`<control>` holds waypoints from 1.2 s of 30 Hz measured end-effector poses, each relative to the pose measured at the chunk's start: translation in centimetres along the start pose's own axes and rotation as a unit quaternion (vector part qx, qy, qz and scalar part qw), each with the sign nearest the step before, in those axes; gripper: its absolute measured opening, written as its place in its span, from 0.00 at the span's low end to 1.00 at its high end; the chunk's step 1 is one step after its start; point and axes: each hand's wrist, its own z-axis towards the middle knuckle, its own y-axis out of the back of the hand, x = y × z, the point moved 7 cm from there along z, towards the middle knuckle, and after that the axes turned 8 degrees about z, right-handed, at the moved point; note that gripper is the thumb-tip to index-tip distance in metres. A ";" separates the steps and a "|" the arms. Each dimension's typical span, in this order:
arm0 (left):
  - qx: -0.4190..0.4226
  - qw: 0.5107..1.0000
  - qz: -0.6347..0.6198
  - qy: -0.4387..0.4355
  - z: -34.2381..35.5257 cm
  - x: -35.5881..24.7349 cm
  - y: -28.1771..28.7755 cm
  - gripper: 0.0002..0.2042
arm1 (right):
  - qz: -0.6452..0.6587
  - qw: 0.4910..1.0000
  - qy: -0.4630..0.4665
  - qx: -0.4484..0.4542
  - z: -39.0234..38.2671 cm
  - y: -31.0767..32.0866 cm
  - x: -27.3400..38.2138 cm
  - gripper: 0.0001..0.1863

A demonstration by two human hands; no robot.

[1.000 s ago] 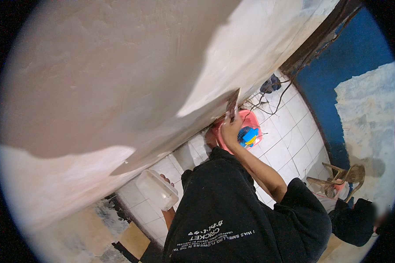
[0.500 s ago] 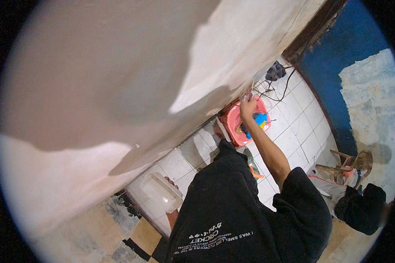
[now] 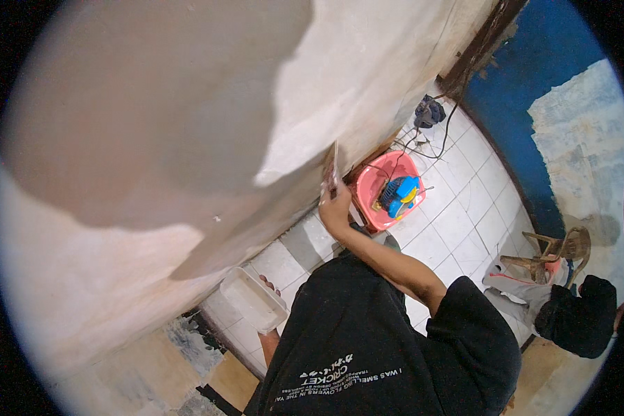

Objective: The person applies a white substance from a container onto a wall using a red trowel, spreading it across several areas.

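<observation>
My left hand (image 3: 271, 286) grips a white rectangular plastic tub (image 3: 251, 299) by its side, low beside the wall. Its fingertips curl over the tub's edge; the tub hides the rest. My right hand (image 3: 334, 209) is closed round a putty knife (image 3: 336, 163), seen nearly edge-on. The blade is at the face of the pale plastered wall (image 3: 187, 139); whether it touches cannot be made out. Just right of that hand, on the floor, a pink plastic basin (image 3: 404, 161) holds a blue and yellow object (image 3: 403, 197) with a dark grille-like part.
Dark cables (image 3: 451, 132) run across the white tiled floor (image 3: 457, 229) near a dark crumpled bundle (image 3: 430, 112). A partly patched blue wall (image 3: 506, 104) stands at right. Another person (image 3: 579, 315) is at the right edge, near a brown chair (image 3: 572, 249).
My right hand has moved left along the wall with the putty knife, away from over the basin. The left hand and tub stay nearly in place.
</observation>
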 end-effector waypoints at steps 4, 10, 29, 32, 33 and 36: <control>-0.004 1.000 0.008 -0.018 -0.4 -0.2 -0.4 0.28 | 0.104 0.970 -0.195 0.097 -4.5 1.4 -1.9 0.04; -0.002 0.999 -0.015 -0.052 -0.8 -0.5 -0.6 0.27 | 0.354 0.832 -0.426 -0.015 1.6 5.1 -12.6 0.12; 0.010 0.992 0.007 -0.125 -0.1 0.3 -1.3 0.34 | 0.315 0.848 -0.417 0.090 11.8 5.1 -19.2 0.15; 0.001 0.991 -0.013 -0.135 -0.3 0.2 -0.7 0.37 | 0.283 0.882 -0.377 0.020 11.0 1.9 -17.7 0.16; -0.009 0.991 -0.024 -0.133 -0.4 0.1 -0.3 0.38 | 0.229 0.904 -0.360 -0.006 10.4 1.5 -16.9 0.16; 0.009 0.989 -0.041 -0.141 -0.9 -0.1 -0.1 0.38 | 0.195 0.936 -0.294 -0.009 5.3 -1.3 -9.6 0.15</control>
